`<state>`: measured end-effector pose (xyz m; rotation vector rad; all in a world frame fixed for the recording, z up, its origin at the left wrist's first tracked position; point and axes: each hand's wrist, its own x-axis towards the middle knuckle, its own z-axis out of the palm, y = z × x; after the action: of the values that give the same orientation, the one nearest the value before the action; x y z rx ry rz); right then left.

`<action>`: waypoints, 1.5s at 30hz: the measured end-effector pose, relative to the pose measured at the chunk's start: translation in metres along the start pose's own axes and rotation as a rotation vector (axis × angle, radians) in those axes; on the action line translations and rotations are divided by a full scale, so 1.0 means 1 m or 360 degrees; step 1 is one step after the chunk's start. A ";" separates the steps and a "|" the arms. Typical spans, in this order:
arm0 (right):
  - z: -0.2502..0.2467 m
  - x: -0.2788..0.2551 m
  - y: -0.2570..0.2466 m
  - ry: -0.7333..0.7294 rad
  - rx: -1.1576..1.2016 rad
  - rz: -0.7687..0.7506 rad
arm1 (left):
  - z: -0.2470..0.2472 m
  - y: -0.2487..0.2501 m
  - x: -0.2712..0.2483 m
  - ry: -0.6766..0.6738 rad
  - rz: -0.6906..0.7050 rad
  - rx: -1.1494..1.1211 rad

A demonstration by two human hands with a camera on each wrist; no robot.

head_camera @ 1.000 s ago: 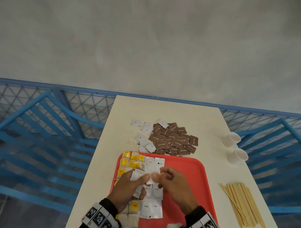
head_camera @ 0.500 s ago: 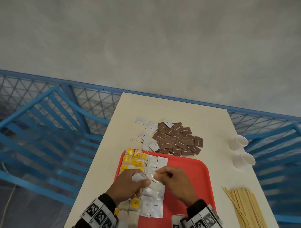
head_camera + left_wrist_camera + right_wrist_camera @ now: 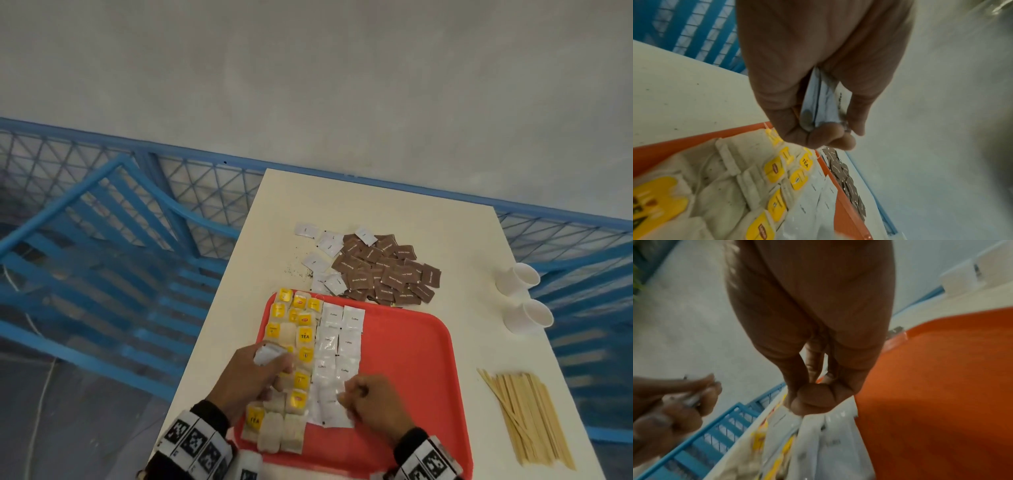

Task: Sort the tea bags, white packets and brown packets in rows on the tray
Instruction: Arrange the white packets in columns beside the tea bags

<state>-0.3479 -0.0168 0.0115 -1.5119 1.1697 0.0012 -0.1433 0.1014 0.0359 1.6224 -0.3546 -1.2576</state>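
A red tray [image 3: 411, 359] lies on the cream table near me. Tea bags [image 3: 301, 342] with yellow tags fill its left side. Beside them white packets [image 3: 337, 342] run in two columns. My left hand [image 3: 274, 358] hovers over the tea bags and grips a small stack of white packets [image 3: 824, 100] between thumb and fingers. My right hand [image 3: 346, 397] is low at the near end of the white columns, with thumb and fingertip pinched on the edge of a white packet [image 3: 818, 434]. Brown packets [image 3: 387, 270] are heaped on the table beyond the tray, with loose white packets [image 3: 315, 262] to their left.
Two white paper cups [image 3: 517, 282] lie on their sides at the table's right edge. A bundle of wooden stir sticks [image 3: 527, 414] lies right of the tray. The tray's right half [image 3: 931, 386] is bare red. Blue railing [image 3: 137, 240] borders the table's left and far sides.
My right hand left the stack in my left hand and dropped toward me to the near end of the white columns. My left hand shifted left over the tea bags.
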 end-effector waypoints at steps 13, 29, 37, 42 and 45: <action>0.043 -0.005 0.048 0.0049 -0.0069 0.0315 | 0.000 0.008 0.000 -0.0148 -0.0185 -0.0208; 0.037 -0.017 0.032 0.0260 -0.0347 0.0083 | -0.003 0.015 -0.001 -0.0499 -0.0430 -0.0714; 0.006 -0.027 -0.049 0.0323 0.0071 -0.0468 | 0.017 0.023 -0.012 -0.0723 -0.0142 -0.0231; -0.013 -0.032 -0.061 0.0267 0.0212 -0.0505 | 0.033 0.030 -0.017 -0.0345 0.0086 0.0105; -0.026 -0.037 -0.063 0.0083 0.0161 -0.0481 | 0.032 0.034 -0.015 -0.0174 0.0182 0.0159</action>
<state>-0.3402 -0.0225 0.0884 -1.5922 0.9571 -0.2984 -0.1657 0.0799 0.0742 1.5968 -0.5786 -1.2611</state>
